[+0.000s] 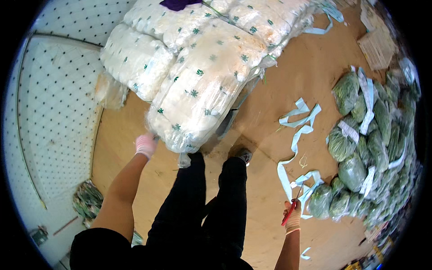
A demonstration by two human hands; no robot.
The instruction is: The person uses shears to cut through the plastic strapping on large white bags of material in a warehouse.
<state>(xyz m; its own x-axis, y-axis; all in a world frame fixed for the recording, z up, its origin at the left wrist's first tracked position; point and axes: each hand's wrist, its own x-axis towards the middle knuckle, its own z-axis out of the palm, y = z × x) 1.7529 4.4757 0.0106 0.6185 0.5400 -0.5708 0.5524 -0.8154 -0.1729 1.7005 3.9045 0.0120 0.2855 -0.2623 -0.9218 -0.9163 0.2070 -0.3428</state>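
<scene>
My left hand (146, 145), in a pale pink glove, is at the lower left edge of a large clear plastic bag (209, 81) stuffed with white contents and printed with green marks; its fingertips are partly hidden, so its grip cannot be made out. The bag's gathered end hangs above my legs, and more such bags lie behind it. In my right hand (293, 211), gloved in pale orange, are scissors (289, 213) with red handles, blades pointing away from me. Beside that hand, light blue strips (283, 175) lie on the brown floor.
Green-filled plastic bags (352, 168) are heaped at the right. A pale crate (377, 49) stands at the upper right. At the left rises a white wall covering (57, 101) with dark dots, with a camouflage-patterned bundle (88, 199) near its foot. Dark purple cloth (180, 3) tops the white bags.
</scene>
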